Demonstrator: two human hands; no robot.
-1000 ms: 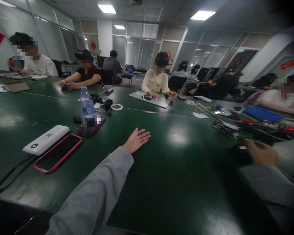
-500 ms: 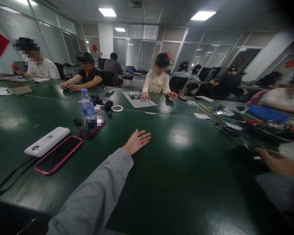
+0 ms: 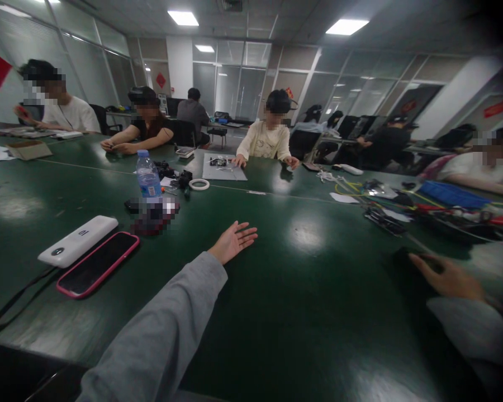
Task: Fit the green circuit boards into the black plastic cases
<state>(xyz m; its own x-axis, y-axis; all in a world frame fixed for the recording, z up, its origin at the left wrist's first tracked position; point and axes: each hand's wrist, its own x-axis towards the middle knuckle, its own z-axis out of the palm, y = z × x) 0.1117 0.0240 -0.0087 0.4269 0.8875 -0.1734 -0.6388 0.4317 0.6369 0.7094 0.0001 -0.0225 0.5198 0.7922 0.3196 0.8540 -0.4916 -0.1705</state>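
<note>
At the far left of the green worktop [image 3: 276, 312] lies a white power bank [image 3: 77, 240]. Just beside it, touching along one side, lies a phone [image 3: 97, 263] with a pink rim, face up. A black cable [image 3: 14, 304] runs off from them toward the near edge. Behind them stands a water bottle [image 3: 147, 174], upright, with small dark things around its foot. A white tape ring [image 3: 199, 184] lies flat a bit further right.

The left hand [image 3: 232, 242] reaches out in a grey sleeve [image 3: 167, 329]. It is flat and spread wide, palm up, with nothing in it. It sits low over bare worktop, near the middle, well apart from the phone and the bottle.

Across the worktop a person in a pale top has hands by a grey mat [image 3: 223, 167].

The right hand [image 3: 446, 277] is at the right edge, blurred. Its fingers stretch toward a dark thing [image 3: 406, 258] on the worktop and seem to touch it. I cannot tell if this hand's grip holds anything. Behind it lie wires and tools [image 3: 406, 209] in a heap.
</note>
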